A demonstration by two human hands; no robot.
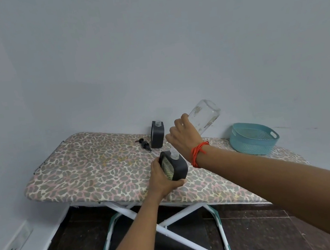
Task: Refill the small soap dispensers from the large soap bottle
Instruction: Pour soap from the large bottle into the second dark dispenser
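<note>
My right hand [183,133] grips a large clear bottle [205,116], tipped neck-down over a small dark grey dispenser [178,167] with an open clear neck. The bottle looks almost empty. My left hand [162,178] holds that dispenser from its left side on the leopard-print board [87,170]. A second dark grey dispenser [157,135] stands uncapped at the back by the wall. A black pump top [144,144] lies on the board just left of it.
A teal plastic basket [253,138] sits on the right end of the board. The board stands on white crossed legs [171,220] with teal feet over a dark floor. A wall runs close behind, with a socket plate [14,244] low left.
</note>
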